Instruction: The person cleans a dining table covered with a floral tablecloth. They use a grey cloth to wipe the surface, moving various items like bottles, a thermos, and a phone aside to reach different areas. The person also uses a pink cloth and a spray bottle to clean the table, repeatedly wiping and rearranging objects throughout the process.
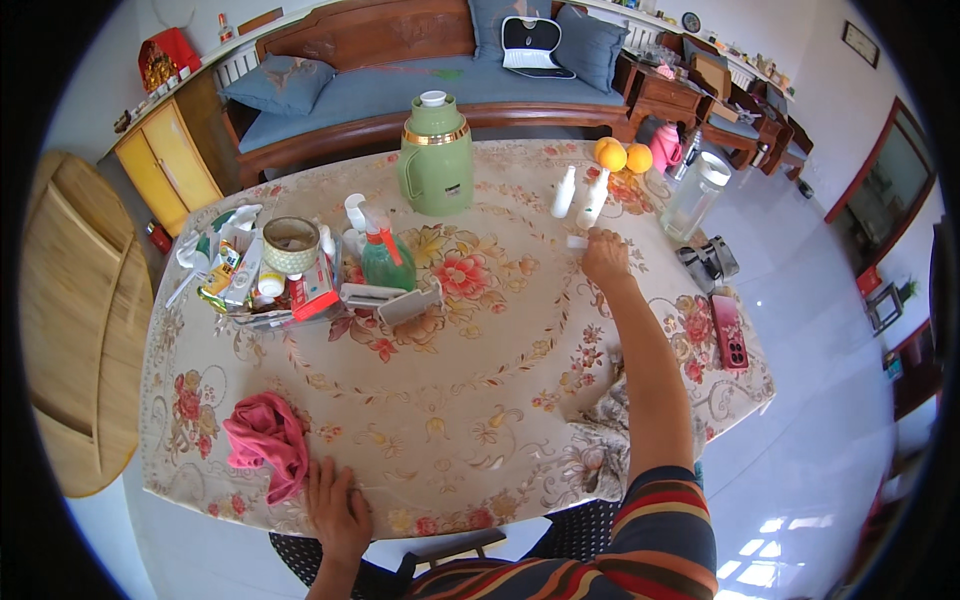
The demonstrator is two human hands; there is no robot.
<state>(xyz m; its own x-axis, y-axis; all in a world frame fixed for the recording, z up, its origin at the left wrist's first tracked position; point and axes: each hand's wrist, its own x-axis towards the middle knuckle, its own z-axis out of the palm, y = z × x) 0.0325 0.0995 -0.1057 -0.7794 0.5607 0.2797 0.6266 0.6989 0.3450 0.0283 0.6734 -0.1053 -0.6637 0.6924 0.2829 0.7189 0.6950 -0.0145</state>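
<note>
Striped sleeve (665,530) nearest, one arm stretches over the table (450,375) to its far right, where the right hand (606,258) is curled closed on a small white object (576,242), just short of two white bottles (564,194). Near left, the left hand (338,512) lies open, palm down, holding nothing, beside a pink cloth (266,442).
</note>
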